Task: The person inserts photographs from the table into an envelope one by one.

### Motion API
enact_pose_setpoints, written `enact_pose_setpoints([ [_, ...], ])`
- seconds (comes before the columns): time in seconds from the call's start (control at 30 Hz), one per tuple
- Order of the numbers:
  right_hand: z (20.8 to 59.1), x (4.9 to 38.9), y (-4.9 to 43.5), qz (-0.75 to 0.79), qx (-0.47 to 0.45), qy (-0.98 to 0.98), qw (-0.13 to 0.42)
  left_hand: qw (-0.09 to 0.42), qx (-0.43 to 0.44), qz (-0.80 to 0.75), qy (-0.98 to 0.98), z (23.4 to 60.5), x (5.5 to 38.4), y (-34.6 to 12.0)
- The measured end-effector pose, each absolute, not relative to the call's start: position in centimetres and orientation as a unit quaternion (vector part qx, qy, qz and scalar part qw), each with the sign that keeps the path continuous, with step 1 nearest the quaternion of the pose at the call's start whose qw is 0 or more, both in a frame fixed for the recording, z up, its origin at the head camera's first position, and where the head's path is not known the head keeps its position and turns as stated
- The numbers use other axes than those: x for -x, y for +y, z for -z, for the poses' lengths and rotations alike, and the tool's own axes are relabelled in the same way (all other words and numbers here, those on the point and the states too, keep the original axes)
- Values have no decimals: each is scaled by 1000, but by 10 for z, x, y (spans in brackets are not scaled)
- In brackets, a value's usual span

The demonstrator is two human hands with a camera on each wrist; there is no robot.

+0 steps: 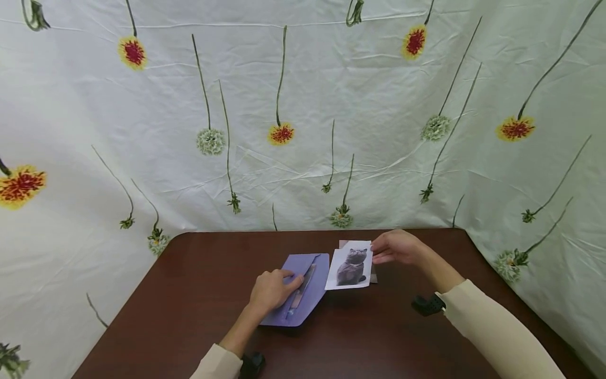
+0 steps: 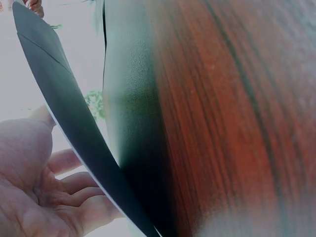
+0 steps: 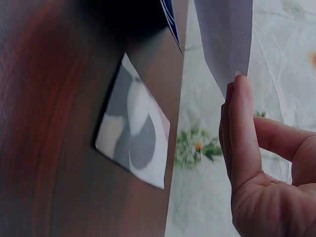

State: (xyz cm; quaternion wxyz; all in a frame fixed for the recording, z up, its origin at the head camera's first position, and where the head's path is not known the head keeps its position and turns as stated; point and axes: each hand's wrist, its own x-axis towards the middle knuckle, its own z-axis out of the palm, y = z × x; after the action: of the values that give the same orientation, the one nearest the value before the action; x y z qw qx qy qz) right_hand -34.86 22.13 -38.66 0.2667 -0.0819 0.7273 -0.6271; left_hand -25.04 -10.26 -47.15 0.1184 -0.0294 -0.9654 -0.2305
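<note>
In the head view my right hand (image 1: 396,247) pinches a photo card (image 1: 352,266) of a grey cat by its right edge, above the table. The right wrist view shows the card's pale back (image 3: 228,42) at the fingertips. Beneath it another picture card (image 3: 133,126) lies on the table, mostly covered in the head view. A purple envelope (image 1: 318,305) lies to the left, tilted, with a slot-like opening where pictures (image 1: 303,288) show inside. Across its upper face rests my left hand (image 1: 271,290), thumb by the opening. The left wrist view shows fingers (image 2: 79,185) against that face, the envelope's dark underside (image 2: 74,106) towards the table.
A dark brown wooden table (image 1: 199,295) carries everything, its far edge close behind the cards. A white cloth (image 1: 303,79) with printed flowers hangs behind and around it. Dark straps (image 1: 428,304) sit at both wrists below cream sleeves.
</note>
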Motion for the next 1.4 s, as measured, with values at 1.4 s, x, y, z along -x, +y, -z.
enact_pose_setpoints([
  [1.4, 428, 323, 118, 681, 66, 685, 251, 107, 16, 224, -969, 471, 250, -103],
])
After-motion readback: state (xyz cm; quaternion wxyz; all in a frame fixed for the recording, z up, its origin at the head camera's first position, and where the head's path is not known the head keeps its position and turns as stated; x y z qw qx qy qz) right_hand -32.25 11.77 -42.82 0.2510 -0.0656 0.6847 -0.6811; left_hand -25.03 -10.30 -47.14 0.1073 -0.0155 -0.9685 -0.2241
